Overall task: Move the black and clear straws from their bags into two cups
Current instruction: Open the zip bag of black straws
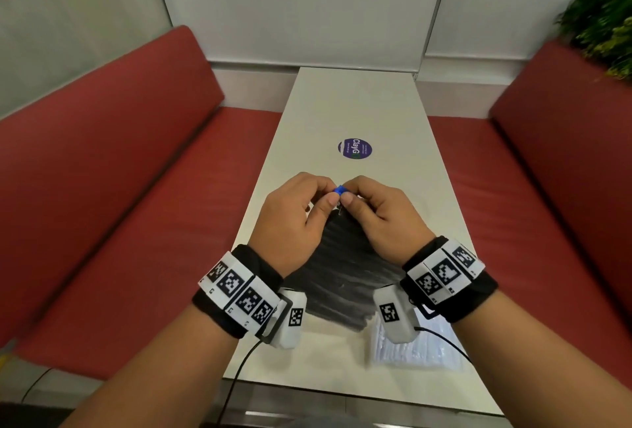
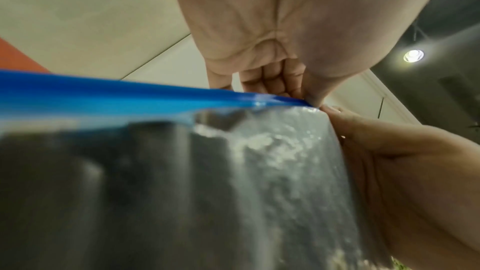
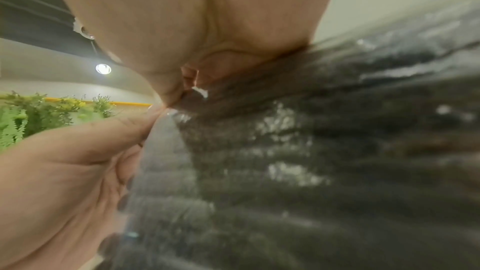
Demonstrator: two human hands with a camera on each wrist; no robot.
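A zip bag of black straws (image 1: 342, 267) hangs tilted above the white table, held up between my two hands. My left hand (image 1: 325, 196) and my right hand (image 1: 353, 196) both pinch its top corner, where the blue zip strip (image 1: 338, 190) shows between the fingertips. The left wrist view has the blue zip strip (image 2: 124, 95) running along the bag (image 2: 145, 192), with my left hand (image 2: 306, 98) pinching its end. In the right wrist view my right hand (image 3: 179, 94) nips the corner of the bag (image 3: 337, 151). A bag of clear straws (image 1: 424, 349) lies flat at the near right of the table. No cups are in view.
The narrow white table (image 1: 355, 106) runs away from me to a white wall, with a round purple sticker (image 1: 355, 148) mid-way. Red benches (image 1: 102, 161) flank it on both sides. A green plant (image 1: 605, 20) stands at the far right. Black cables hang from my wrist cameras.
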